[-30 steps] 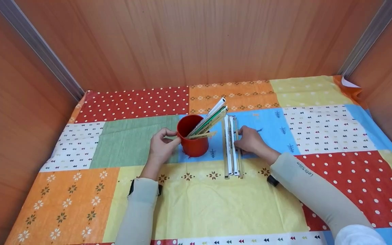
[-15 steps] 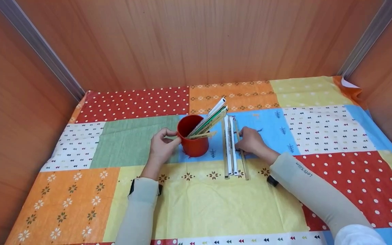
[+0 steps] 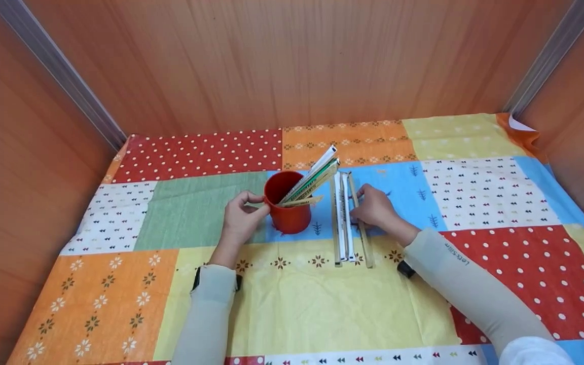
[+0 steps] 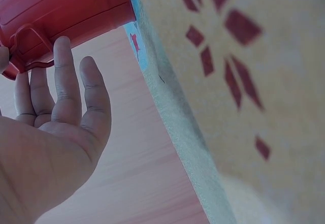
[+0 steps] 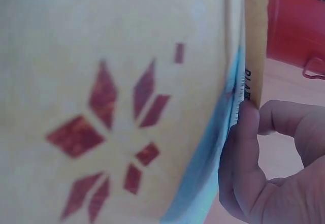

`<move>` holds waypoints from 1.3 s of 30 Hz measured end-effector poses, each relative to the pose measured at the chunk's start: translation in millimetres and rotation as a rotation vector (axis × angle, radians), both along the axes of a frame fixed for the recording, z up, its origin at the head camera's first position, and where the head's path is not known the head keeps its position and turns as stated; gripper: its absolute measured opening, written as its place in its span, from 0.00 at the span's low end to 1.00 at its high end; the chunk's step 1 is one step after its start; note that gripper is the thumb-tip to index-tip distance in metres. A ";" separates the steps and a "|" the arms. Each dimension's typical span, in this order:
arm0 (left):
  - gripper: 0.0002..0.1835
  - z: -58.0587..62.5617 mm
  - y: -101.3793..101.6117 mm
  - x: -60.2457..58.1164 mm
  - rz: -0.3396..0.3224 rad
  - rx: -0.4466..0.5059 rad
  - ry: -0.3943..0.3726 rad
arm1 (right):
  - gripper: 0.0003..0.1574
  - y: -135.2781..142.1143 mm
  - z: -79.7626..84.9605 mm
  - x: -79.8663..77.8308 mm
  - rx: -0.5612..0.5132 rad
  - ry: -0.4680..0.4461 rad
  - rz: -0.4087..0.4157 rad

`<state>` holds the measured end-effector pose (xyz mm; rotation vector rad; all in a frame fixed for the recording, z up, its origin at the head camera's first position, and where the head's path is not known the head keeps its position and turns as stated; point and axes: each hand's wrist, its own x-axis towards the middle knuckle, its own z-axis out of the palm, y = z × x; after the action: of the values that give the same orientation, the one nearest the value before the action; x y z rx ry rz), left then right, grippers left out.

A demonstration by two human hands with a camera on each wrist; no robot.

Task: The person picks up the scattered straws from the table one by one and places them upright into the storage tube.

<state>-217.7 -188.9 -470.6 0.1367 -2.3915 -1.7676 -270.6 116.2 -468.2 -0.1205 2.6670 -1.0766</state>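
The red cup [image 3: 292,220] stands upright left of centre, its wire-like handle [image 4: 35,33] showing in the left wrist view. My left hand [image 3: 241,215] pinches it at the handle near the rim, with the other fingers extended. Several white, green and tan paper-wrapped sticks [image 3: 312,177] lean out of the cup to the right. Right of it, my right hand [image 3: 374,208] pinches a tan paper-wrapped stick [image 3: 364,243] between thumb and finger. In the right wrist view, dark lettering shows along that stick's edge. White wrapped sticks [image 3: 343,223] lie alongside, with another tan one [image 3: 337,243] at their left.
A patchwork-patterned cloth [image 3: 322,304] covers the table, slightly wrinkled and curled up at its far right corner. Wood-grain panels [image 3: 302,66] enclose the back and both sides. Black bands are on both wrists.
The near end of the tan stick in my right hand has swung right, away from the white sticks. My left hand and the cup have not moved.
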 end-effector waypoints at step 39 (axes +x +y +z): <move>0.11 0.2 -1.1 0.0 -0.013 0.020 -0.035 | 0.03 -14.5 56.6 36.2 -0.618 0.212 0.083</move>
<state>-217.7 -190.1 -470.4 0.1570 -2.4049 -1.8095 -234.4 101.7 -411.5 -0.4782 2.3686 -1.9097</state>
